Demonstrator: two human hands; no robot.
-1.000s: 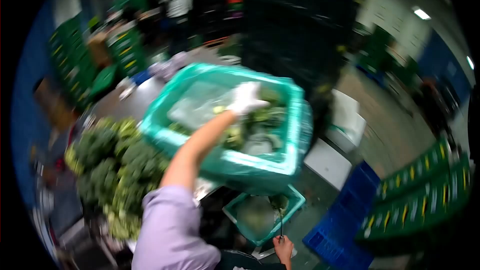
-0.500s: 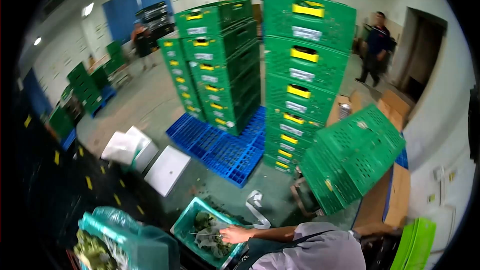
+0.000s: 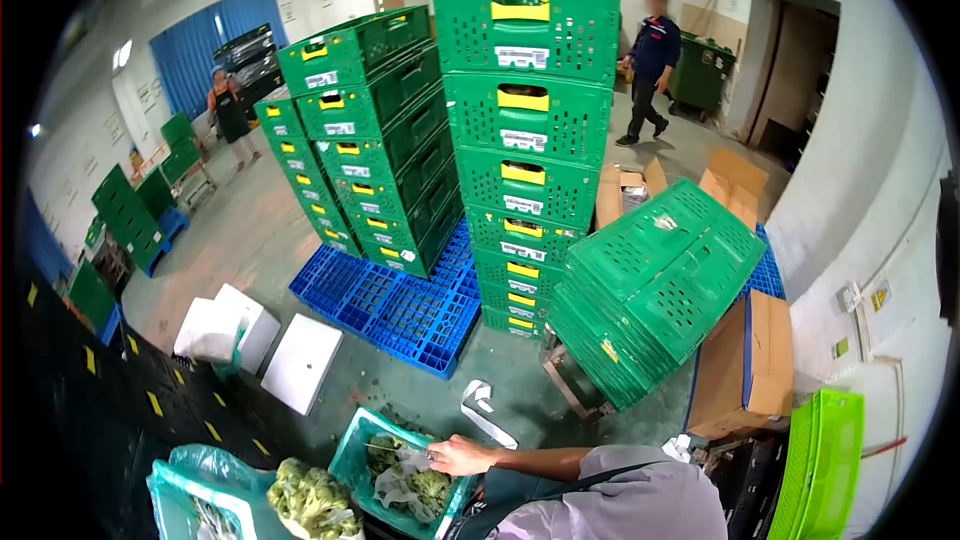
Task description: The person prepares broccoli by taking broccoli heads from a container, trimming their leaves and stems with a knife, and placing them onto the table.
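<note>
My right hand (image 3: 460, 455) reaches in from the lower right, its fingers closed around what looks like a thin-bladed knife (image 3: 398, 447) pointing left. It is over the rim of a teal crate (image 3: 345, 460), which holds broccoli (image 3: 432, 490) and crumpled clear plastic. To the left, a large broccoli head (image 3: 312, 492) shows at the bottom edge, beside a second teal crate (image 3: 248, 515) lined with plastic film. My left hand is not visible; whatever supports the large head is out of sight.
Tall stacks of green crates (image 3: 530, 115) stand ahead, near a blue pallet (image 3: 385, 315). Tilted green crates (image 3: 655, 290) and a cardboard box (image 3: 770, 365) are at right. White foam boxes (image 3: 302, 362) lie on the floor. One person (image 3: 655, 55) walks behind; another (image 3: 228, 110) stands far left.
My view has turned right, so the scene sits further left. The large broccoli head now shows between the two teal crates. A person at the back has stepped left relative to the doorway.
</note>
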